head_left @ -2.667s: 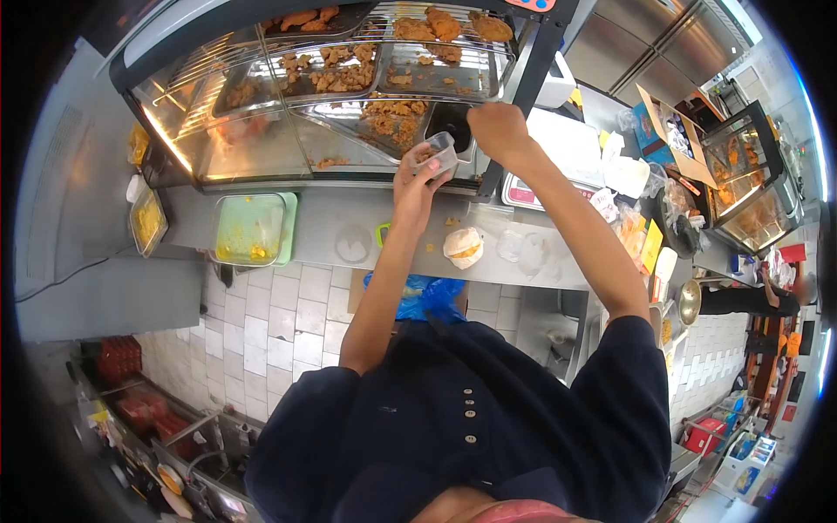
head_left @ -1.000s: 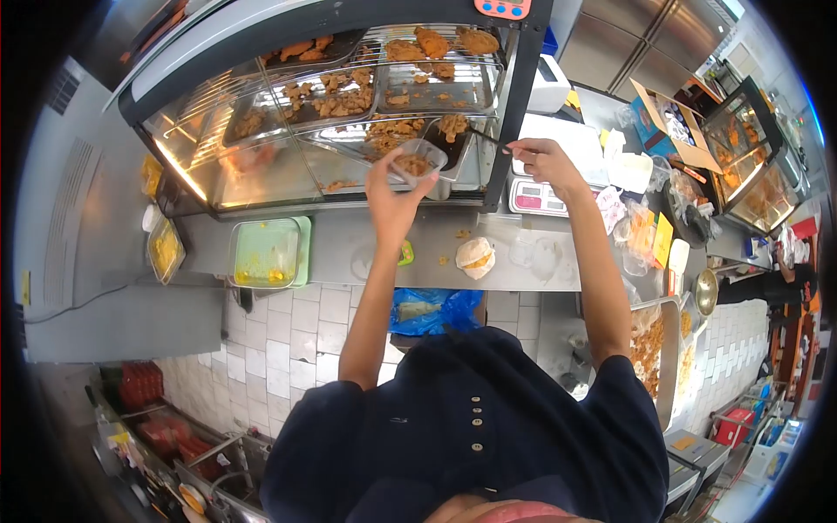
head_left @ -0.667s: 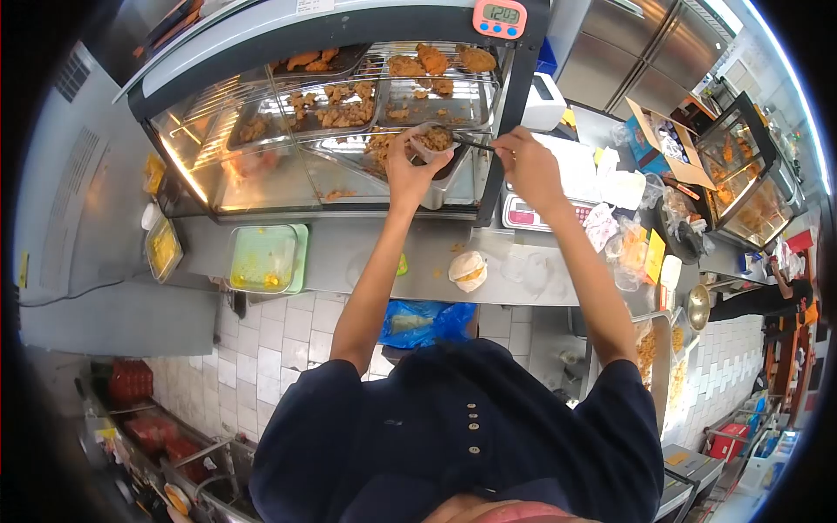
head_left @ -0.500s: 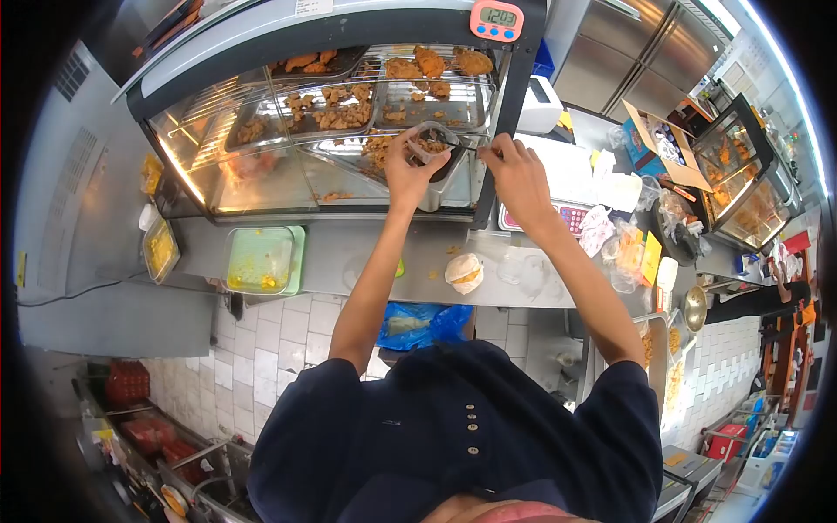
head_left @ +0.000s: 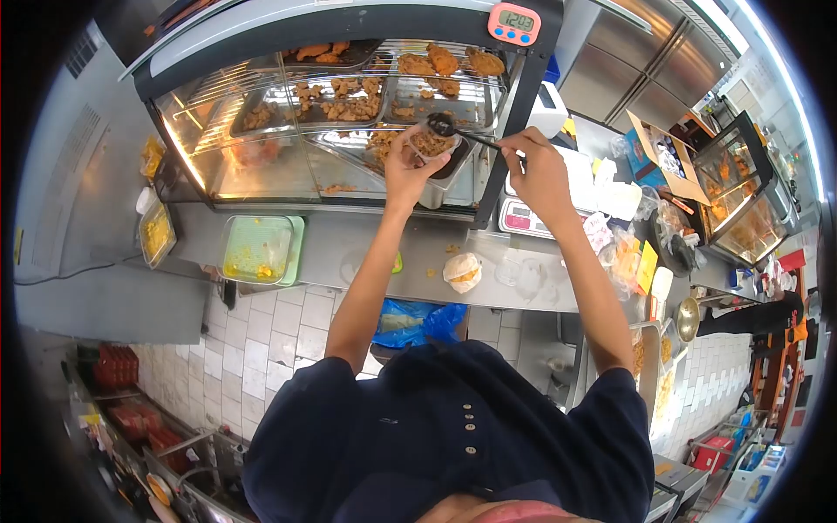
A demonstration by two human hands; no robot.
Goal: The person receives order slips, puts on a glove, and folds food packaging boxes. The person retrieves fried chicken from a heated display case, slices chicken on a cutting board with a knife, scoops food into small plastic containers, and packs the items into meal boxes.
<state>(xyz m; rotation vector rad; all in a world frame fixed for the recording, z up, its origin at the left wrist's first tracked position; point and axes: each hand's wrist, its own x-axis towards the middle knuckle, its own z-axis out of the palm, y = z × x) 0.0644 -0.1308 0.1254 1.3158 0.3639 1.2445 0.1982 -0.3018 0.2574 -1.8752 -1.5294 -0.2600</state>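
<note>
My left hand is wrapped round a small clear plastic container with brown food pieces in it. A black spoon is pinched in the fingers of my right hand, its dark bowl over the container's top edge. Just beneath the container stands a metal pan, its dark contents partly covered by the container. Behind my hands, fried pieces lie on a metal tray inside the glass warming cabinet. On the counter below sits a wrapped burger.
A digital timer is fixed to the cabinet's upper corner. To the right are a scale and an open cardboard box. A green tray with yellow bits lies left. Another person is at far right.
The spoon's bowl has risen into clear view above the container, and my right hand has moved right and slightly down. My left hand keeps its hold on the container. The view has shifted slightly.
</note>
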